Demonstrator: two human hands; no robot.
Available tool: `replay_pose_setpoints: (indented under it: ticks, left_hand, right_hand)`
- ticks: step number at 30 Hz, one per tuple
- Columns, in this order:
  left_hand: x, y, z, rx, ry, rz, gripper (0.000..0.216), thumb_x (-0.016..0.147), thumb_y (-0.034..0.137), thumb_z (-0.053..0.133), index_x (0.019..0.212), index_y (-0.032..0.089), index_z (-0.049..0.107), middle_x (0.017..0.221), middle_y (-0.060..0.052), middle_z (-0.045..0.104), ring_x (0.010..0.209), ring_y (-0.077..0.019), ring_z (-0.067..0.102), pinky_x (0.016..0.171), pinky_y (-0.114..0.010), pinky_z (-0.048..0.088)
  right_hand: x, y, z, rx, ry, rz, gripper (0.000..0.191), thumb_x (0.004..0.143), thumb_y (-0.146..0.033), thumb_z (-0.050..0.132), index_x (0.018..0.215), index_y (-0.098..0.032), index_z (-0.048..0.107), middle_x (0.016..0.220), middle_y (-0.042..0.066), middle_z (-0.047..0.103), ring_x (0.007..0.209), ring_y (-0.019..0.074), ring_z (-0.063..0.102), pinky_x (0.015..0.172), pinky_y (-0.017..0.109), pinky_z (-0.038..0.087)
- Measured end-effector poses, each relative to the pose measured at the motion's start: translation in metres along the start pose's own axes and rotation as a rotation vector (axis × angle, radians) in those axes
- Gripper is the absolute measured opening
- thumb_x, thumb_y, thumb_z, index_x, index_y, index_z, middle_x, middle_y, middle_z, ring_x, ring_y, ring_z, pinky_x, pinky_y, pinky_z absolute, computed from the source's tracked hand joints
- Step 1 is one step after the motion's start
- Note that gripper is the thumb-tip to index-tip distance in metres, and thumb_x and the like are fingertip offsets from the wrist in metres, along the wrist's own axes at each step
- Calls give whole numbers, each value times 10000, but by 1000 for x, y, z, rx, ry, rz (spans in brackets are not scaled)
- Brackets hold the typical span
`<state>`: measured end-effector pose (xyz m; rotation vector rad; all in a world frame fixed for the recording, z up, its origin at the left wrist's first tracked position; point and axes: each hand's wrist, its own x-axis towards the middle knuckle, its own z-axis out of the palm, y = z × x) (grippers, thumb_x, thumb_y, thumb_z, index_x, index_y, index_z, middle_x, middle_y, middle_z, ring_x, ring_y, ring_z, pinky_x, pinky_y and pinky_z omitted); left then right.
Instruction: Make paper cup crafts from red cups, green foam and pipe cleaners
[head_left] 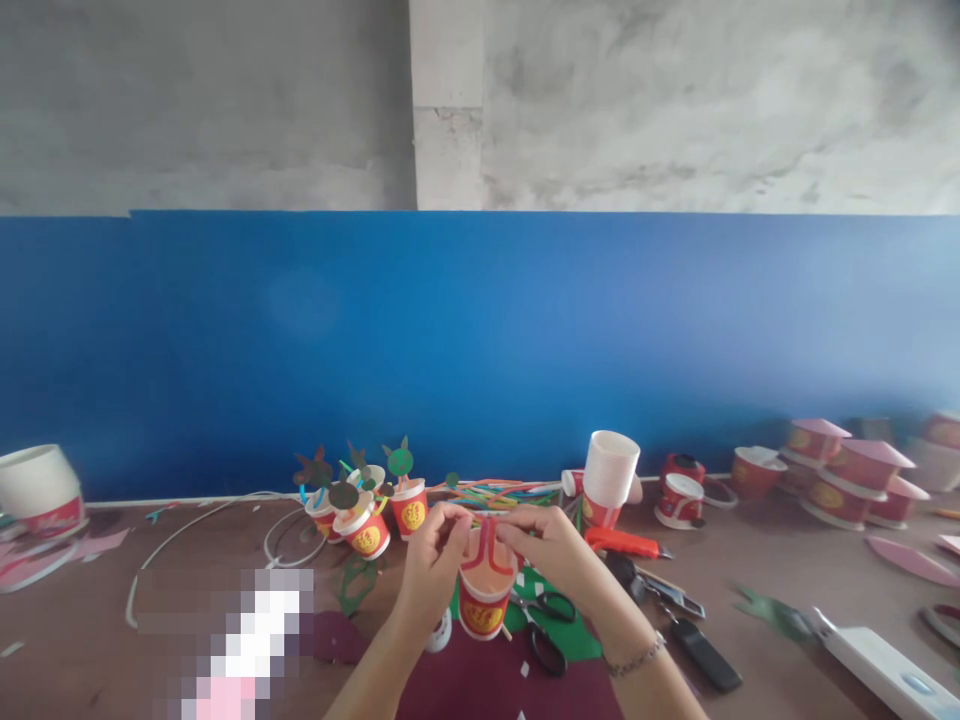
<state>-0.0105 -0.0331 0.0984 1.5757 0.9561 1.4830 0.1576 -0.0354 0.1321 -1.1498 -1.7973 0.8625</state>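
In front of me is a small red paper cup (483, 618) with a yellow emblem and an orange-pink top. A bent red strip (491, 540), perhaps a pipe cleaner, rises from the top, its two lower ends spreading toward the rim. My left hand (433, 553) is closed at the strip's left side, thumb and fingers pinched. From the right, my right hand (546, 545) pinches close to the upper part of the same strip. Below the cup lies dark red paper (457, 685). Black-handled scissors (546, 630) rest on green paper (581, 643) to the right.
Decorated cups (410, 508) stand at the back left, with colourful strips (502, 492) beside them. To the right are a white cup stack (611, 470), an orange cutter (622, 543), a black key fob (703, 652) and a glue gun (877, 655). Pink-topped cups (844, 490) stand farther right.
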Motion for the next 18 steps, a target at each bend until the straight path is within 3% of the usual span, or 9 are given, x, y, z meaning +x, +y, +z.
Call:
replay_pose_setpoints:
  ticks: [8,12,18]
  left_hand:
    - [2,-1,0,53,-83,-45,186,775,319,599,719,158,674,648,-30,635,703,-175,595,621,-247,466]
    - [3,-3,1,100,-51,-33,163,763,298,611,766,163,703,752,-55,687,752,-188,618,665,-266,487]
    - [-2,-6,-3,186,40,-33,247,820,365,553,761,150,660,733,-53,678,728,-183,614,623,-258,481]
  right_hand:
    - [-1,-6,0,-169,39,-37,262,834,-290,508,710,-168,704,693,21,625,699,169,555,661,272,443]
    - [-3,-10,2,-266,33,-59,297,857,-291,477,687,-178,693,704,32,623,720,174,560,682,272,439]
    - [-4,-15,4,-260,53,-104,289,869,-265,461,727,-184,699,786,43,636,749,172,567,688,265,437]
